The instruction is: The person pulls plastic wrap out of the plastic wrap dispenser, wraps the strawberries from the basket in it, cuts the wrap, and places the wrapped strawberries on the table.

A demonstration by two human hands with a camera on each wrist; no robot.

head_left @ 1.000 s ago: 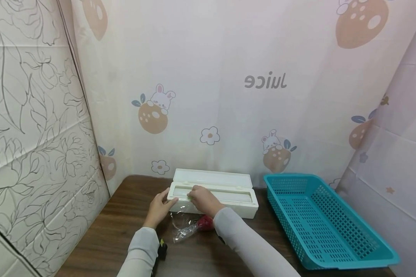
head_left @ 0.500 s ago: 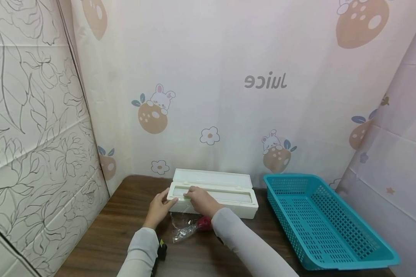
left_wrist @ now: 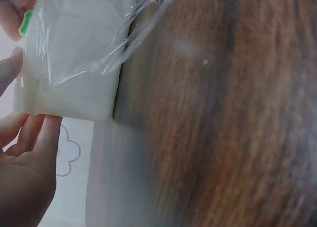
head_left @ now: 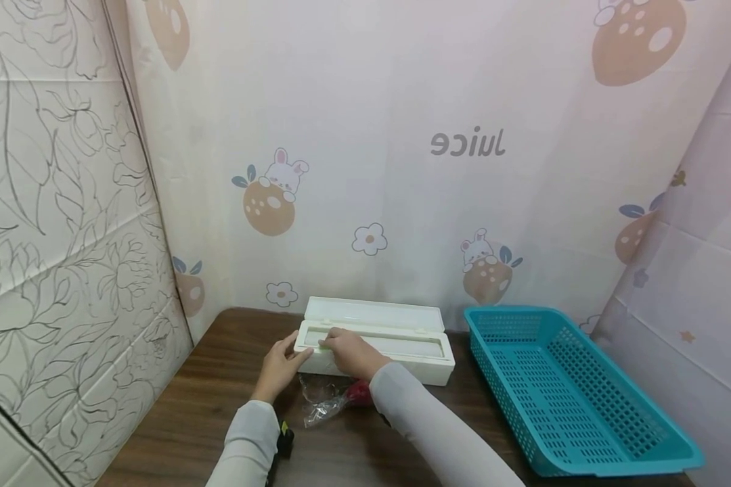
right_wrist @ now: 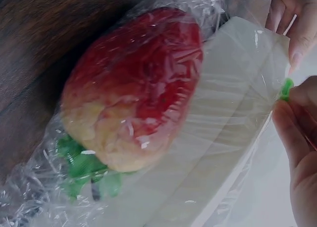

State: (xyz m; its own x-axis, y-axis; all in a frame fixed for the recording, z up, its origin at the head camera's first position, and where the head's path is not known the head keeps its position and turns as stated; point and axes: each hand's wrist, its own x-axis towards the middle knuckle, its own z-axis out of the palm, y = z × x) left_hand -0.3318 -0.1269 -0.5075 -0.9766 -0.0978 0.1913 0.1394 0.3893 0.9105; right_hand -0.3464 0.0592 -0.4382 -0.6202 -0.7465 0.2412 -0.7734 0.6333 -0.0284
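A long white cling film dispenser (head_left: 423, 370) lies on the table with its lid (head_left: 371, 313) raised at the back. At its left end, my left hand (head_left: 278, 368) grips the corner, thumb on the front edge and fingers against the end. My right hand (head_left: 355, 353) pinches a small green slide cutter (right_wrist: 286, 88) on the front rim, close to the left thumb. Clear cling film (head_left: 329, 409) hangs down the front onto the table. In the right wrist view, a red and yellow fruit with green leaves (right_wrist: 138, 88) lies wrapped in film before the dispenser; the right forearm partly covers it in the head view.
To the right of the dispenser stands a turquoise perforated basket (head_left: 536, 433). A patterned curtain (head_left: 378, 169) rises behind the brown wooden table (head_left: 201, 406). A small black object with a yellow mark (head_left: 285, 439) is beside the left wrist.
My right hand has slid a little to the left along the dispenser's rim with the green slide cutter. The left hand has kept its place.
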